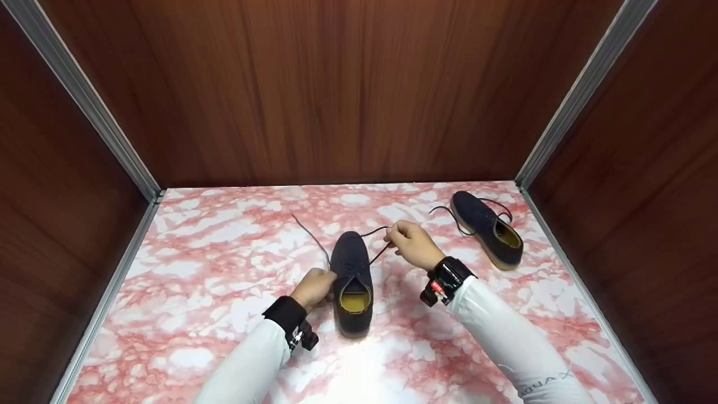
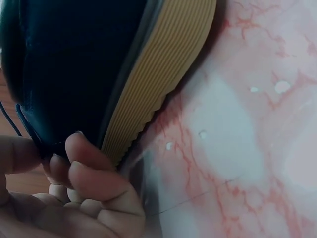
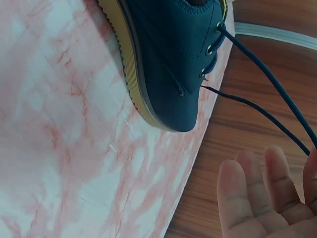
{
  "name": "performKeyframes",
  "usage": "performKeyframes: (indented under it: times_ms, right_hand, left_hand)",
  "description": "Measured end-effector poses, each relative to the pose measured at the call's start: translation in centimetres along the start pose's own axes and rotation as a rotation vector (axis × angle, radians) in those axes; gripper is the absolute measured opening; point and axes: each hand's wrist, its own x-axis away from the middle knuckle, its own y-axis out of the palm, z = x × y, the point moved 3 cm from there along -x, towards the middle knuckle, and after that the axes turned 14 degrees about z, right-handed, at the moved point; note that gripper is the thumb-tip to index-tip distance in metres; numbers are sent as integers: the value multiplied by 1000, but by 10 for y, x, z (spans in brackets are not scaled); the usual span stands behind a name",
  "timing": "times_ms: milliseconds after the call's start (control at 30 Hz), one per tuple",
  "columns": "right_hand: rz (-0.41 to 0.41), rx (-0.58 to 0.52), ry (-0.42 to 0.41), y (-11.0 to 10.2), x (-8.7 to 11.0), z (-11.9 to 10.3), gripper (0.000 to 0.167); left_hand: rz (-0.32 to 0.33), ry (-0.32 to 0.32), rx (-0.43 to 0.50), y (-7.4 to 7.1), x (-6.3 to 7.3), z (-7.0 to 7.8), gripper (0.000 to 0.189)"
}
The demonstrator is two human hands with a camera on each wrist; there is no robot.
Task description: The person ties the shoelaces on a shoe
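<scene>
A dark navy lace-up shoe with a ribbed tan sole stands upright, its toe pointing away from me. My left hand is at the shoe's left side, thumb and forefinger pinching a dark shoelace close against the upper. A loose lace end runs from there toward the far left. Out to the right, my right hand pinches the other shoelace, which stretches in two strands from the shoe's eyelets to the fingers. The other fingers of that hand are spread.
A matching shoe lies at the back right with its laces loose. The red-and-white marbled tabletop is bounded by brown wood-grain panels at the back and both sides, joined by grey metal rails.
</scene>
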Motion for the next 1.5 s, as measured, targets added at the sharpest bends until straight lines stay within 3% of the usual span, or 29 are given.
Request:
performKeyframes:
  times_ms: [167, 333, 433, 600, 733, 1000, 1200, 1367, 1500]
  right_hand:
    - [36, -39, 25, -8, -3, 2, 29]
    - [69, -77, 43, -17, -7, 4, 27]
    - [96, -102, 60, -21, -10, 5, 26]
    - [146, -155, 110, -28, -13, 8, 24]
    - [176, -187, 130, -32, -13, 8, 22]
    - [194, -220, 127, -36, -13, 12, 23]
    - [182, -242, 145, -36, -14, 16, 21]
    - [170, -244, 161, -38, -13, 16, 24]
    - [180, -247, 168, -39, -12, 17, 27]
  left_hand:
    - [6, 33, -1, -1, -1, 3, 28]
    - [90, 92, 0, -4, -4, 8, 14]
    - [142, 123, 60, -6, -7, 14, 3]
    - [181, 98, 188, -12, -13, 31, 6]
    - [219, 115, 209, -19, -20, 48, 6]
    - [288, 262, 73, -23, -26, 90, 29]
    - [280, 415, -105, -9, -25, 114, 28]
    - [220, 561, -241, 13, -17, 128, 26]
    - [75, 644, -306, 30, -9, 133, 26]
